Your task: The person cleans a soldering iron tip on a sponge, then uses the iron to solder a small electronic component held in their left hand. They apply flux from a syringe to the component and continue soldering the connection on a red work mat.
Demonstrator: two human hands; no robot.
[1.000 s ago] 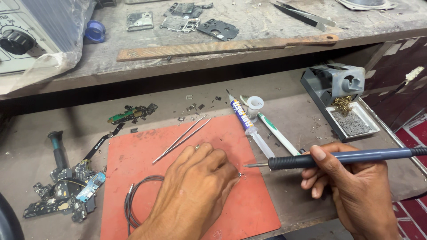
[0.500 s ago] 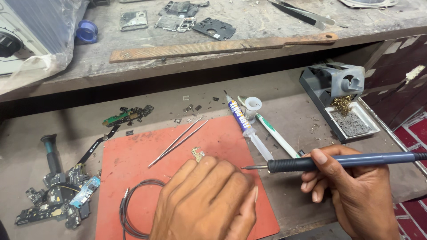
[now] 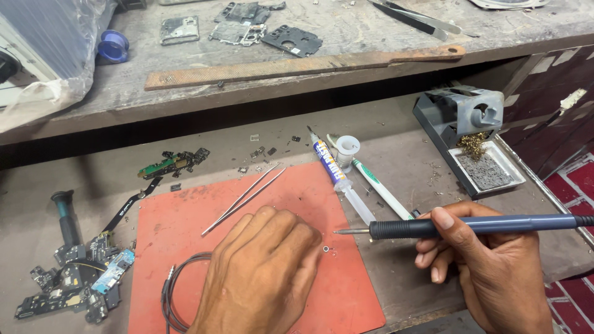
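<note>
Blue soldering iron (image 3: 470, 226) in right hand (image 3: 489, 272) (left hand (image 3: 263, 272) beside tip).

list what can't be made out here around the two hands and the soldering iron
Head view:
- Whatever the left hand presses on the red rubber mat: hidden beneath its fingers.
- Small round metal part near the iron tip: too tiny to identify.
- Blue-handled soldering iron: cord end cut off at the right edge.
- Black cable coil: cut off at the bottom edge.

Matt red rubbery mat (image 3: 185, 235) — scuffed; shiny metal tweezers (image 3: 244, 198); soldering iron (image 3: 470, 226) of dark matt plastic; rough, worn wooden strip (image 3: 297, 65).
</note>
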